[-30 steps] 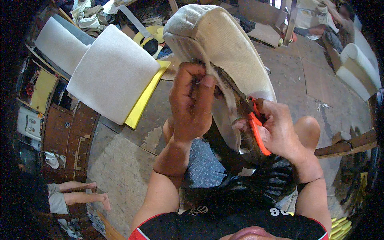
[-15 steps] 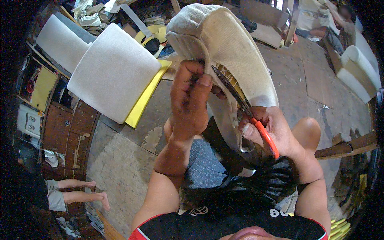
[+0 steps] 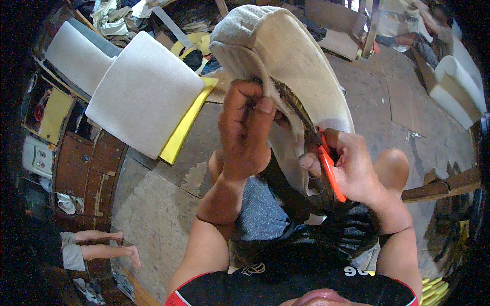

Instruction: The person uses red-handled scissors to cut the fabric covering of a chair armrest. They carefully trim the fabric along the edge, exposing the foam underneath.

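Observation:
A curved, cream fabric upholstered piece (image 3: 311, 76) stands upright over my lap, with an opening along its inner seam. My left hand (image 3: 245, 127) is closed on the fabric edge beside that opening, its thumb toward the seam. My right hand (image 3: 347, 163), lower on the right, grips orange-handled scissors (image 3: 332, 176). The dark blades point up and left along the seam, their tips close to my left fingers and partly hidden in the fabric.
Light grey cushions (image 3: 143, 92) lie at the left over yellow foam (image 3: 189, 127), near a brown cabinet (image 3: 76, 163). Another person's bare legs (image 3: 102, 252) show lower left. A person (image 3: 429, 25) is among cream sofa parts (image 3: 454, 92) at upper right. A wooden beam (image 3: 441, 186) crosses the right.
The scissors shifted right, showing more of the blades, then moved back deeper along the seam. My left hand and the upholstered piece moved only slightly.

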`<state>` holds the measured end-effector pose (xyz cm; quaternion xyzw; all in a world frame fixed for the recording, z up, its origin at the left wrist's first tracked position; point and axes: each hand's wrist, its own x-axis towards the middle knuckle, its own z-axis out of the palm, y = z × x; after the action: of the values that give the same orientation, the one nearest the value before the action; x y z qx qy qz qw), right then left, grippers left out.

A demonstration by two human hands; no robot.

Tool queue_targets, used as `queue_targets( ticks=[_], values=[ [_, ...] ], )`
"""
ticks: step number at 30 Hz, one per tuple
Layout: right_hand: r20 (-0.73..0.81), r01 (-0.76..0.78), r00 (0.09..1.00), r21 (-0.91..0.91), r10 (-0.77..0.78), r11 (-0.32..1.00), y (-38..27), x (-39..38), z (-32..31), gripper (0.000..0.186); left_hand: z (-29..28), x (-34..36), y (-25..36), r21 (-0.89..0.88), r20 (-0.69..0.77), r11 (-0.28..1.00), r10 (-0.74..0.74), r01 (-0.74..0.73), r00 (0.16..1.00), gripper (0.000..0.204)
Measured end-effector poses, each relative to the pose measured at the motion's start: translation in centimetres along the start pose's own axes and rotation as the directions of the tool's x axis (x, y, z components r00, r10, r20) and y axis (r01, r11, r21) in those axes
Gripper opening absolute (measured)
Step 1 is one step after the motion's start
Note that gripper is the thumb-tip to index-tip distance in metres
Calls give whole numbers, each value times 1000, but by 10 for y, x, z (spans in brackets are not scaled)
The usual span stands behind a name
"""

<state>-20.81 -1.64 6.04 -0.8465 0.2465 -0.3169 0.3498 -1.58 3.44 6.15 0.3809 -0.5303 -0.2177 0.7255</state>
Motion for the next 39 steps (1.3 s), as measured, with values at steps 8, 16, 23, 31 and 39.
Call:
queue_targets(
  ticks=[8, 16, 23, 31, 39],
  values=[
    [-120, 72, 988, -171, -93, 983, 3, -2, 0, 38, 0, 1, -2, 79, 21, 996, 36, -38, 999, 10],
    [6, -53, 999, 111, 52, 992, -3, 0, -6, 35, -2, 2, 1, -4, -37, 1000, -14, 14, 999, 11],
    [31, -79, 997, 164, 75, 983, 0, -1, -8, 31, 3, 2, 1, -70, -36, 997, -19, 17, 999, 12],
    [52, -108, 993, 107, 102, 988, -9, 4, -7, 34, 1, 1, -4, 6, -16, 1000, 28, -28, 999, 11],
    [-84, 55, 995, -53, -60, 997, -2, 3, -2, 36, 2, 1, -3, 32, 16, 999, 42, -42, 999, 10]
  ],
)
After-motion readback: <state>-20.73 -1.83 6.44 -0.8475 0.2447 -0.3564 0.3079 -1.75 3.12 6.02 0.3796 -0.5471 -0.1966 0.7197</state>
